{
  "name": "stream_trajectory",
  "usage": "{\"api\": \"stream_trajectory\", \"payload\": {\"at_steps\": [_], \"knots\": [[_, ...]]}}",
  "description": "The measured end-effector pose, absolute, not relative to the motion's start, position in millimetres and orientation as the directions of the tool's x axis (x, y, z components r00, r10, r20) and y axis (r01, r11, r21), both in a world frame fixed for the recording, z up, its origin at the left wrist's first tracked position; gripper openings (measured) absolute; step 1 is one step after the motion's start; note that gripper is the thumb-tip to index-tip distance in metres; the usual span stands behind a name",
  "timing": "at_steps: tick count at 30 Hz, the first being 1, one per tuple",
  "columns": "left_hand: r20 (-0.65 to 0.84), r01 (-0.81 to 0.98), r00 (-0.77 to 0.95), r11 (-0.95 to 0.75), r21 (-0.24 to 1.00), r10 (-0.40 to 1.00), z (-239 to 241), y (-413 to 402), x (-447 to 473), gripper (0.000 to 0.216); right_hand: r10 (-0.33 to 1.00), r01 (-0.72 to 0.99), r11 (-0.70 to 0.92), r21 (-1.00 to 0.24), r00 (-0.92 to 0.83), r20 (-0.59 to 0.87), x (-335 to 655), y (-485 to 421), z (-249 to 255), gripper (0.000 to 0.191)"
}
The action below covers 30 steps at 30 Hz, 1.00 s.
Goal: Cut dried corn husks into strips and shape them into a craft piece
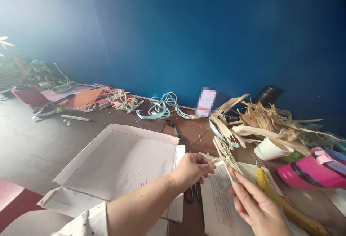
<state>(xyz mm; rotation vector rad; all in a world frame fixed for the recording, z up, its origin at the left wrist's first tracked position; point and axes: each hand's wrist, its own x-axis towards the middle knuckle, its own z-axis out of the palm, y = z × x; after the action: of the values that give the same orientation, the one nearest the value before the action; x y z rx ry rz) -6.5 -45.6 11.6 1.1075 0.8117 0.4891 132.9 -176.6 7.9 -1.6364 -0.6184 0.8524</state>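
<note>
My right hand [252, 200] is closed around a thin pale stick [220, 151], which leans up and to the left. My left hand [193, 171] pinches the end of a small pale strip [218, 163], probably husk, that reaches to the stick. A printed sheet of paper [218, 203] lies below both hands. Right of the stick, a bundle of thin pale stems [229, 153] rests on the table. A yellow-handled tool [273, 189] lies beside my right hand, partly covered by it.
Left stands an open white cardboard box [129, 156]. Scissors [174, 129] lie behind it. Dried husks [259, 117], a white cup [273, 149] and a pink container [305, 174] are at right. Blue cord [162, 108] and a phone-like object [206, 102] sit by the blue wall [175, 48].
</note>
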Motion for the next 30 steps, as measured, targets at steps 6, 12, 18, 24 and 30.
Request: {"api": "stream_trajectory", "payload": {"at_steps": [6,12,18,24,30], "knots": [[-0.297,0.05,0.686,0.365,0.93,0.664,13,-46,-8,0.016,0.844,0.085,-0.23,-0.969,0.513,-0.156,125,-167,5,0.055],[-0.321,0.107,0.665,0.34,0.934,0.674,12,-45,-9,0.007,0.879,0.335,-0.142,-0.931,0.475,0.037,131,-163,-10,0.037],[-0.326,0.139,0.643,0.313,0.939,0.693,6,-44,-8,0.006,0.825,0.615,-0.083,-0.784,0.483,0.292,113,-162,-7,0.042],[-0.367,0.133,0.629,0.371,0.919,0.685,10,-43,-8,0.004,0.762,0.761,-0.252,-0.597,0.536,0.362,141,-159,6,0.04],[-0.391,0.064,0.577,0.438,0.897,0.717,16,-42,-10,0.007,0.743,0.159,-0.185,-0.97,0.668,-0.033,143,-164,26,0.061]]}}
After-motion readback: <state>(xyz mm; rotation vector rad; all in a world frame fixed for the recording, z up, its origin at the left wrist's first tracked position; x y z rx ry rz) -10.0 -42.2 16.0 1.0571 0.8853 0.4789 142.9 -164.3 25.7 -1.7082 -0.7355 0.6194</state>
